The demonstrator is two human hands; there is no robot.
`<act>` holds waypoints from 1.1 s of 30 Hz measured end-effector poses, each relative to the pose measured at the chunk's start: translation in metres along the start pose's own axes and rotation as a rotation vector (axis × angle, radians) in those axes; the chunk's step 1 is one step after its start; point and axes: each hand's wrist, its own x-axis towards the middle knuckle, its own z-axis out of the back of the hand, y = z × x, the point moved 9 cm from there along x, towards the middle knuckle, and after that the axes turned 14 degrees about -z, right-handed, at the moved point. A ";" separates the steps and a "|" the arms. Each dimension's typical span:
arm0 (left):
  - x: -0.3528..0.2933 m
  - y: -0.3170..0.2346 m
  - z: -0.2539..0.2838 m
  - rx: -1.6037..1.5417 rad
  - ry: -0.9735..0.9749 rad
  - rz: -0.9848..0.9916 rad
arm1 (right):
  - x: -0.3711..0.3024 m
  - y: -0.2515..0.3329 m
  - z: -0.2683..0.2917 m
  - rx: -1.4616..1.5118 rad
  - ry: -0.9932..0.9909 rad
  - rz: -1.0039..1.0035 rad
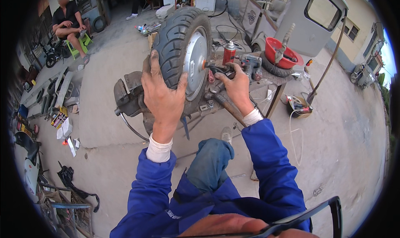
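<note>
A wheel with a black treaded tyre (173, 46) and a silver hub (196, 65) stands upright on the workbench in front of me. My left hand (162, 96) grips the tyre's near side, fingers along the left and thumb toward the rim. Right of the hub, my right hand (238, 88) has its thumb and forefinger bent together at a dark piece (216, 69) by the orange-ringed axle (204, 64). Whether that piece is a cable end or a fitting is unclear. A hammer (227, 104) lies below this hand.
Left of the wheel is a bench vise (128, 91). A red spray can (229, 53), a power drill (251, 64) and a red basin (280, 54) stand at the right. A seated person (68, 21) is at far left; a grey three-wheeler (306, 19) stands behind the bench.
</note>
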 end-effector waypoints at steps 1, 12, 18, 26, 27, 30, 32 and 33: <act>0.001 0.000 0.000 0.000 -0.002 -0.004 | 0.003 0.000 -0.001 -0.033 -0.013 0.033; 0.001 0.001 -0.001 0.008 -0.007 -0.002 | 0.011 0.007 0.002 -0.208 -0.067 0.206; 0.002 0.001 -0.001 0.008 -0.013 -0.021 | 0.019 -0.017 -0.001 -0.027 0.001 -0.048; 0.001 0.004 -0.001 0.004 -0.015 -0.024 | 0.015 -0.009 -0.004 -0.209 0.014 0.021; 0.001 0.005 0.000 0.006 -0.015 -0.021 | 0.015 -0.009 -0.006 -0.230 0.034 0.008; 0.003 0.003 -0.001 -0.017 -0.020 -0.023 | 0.024 -0.017 -0.008 -0.122 0.048 0.091; 0.002 0.004 0.000 -0.008 -0.021 -0.032 | 0.029 -0.017 -0.009 -0.045 0.056 0.135; 0.002 0.005 0.000 -0.001 -0.022 -0.036 | 0.029 -0.012 -0.009 -0.033 0.065 0.131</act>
